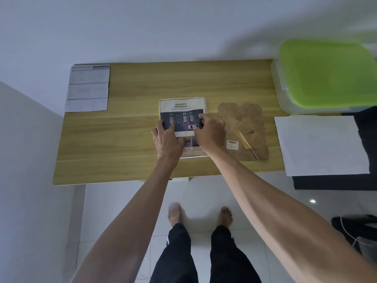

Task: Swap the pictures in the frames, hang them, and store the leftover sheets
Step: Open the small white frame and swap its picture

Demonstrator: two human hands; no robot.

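Observation:
A white-edged picture frame (183, 105) lies flat in the middle of the wooden table (126, 139), with a printed "SAFETY" sheet in it. My left hand (168, 140) rests on its lower left part, fingers spread and pressing down. My right hand (210, 132) presses on its right side, index finger stretched to the frame's right edge. To the right lies a brown backing board (244, 123) with a fold-out stand and a barcode label (232, 144). A grey "SPECIFICATION" sheet (87, 88) lies at the table's far left corner.
A blank white sheet (320, 144) lies on a dark surface right of the table. Behind it stands a clear plastic box with a green lid (326, 74). White walls run behind and to the left. My bare feet stand on white floor tiles.

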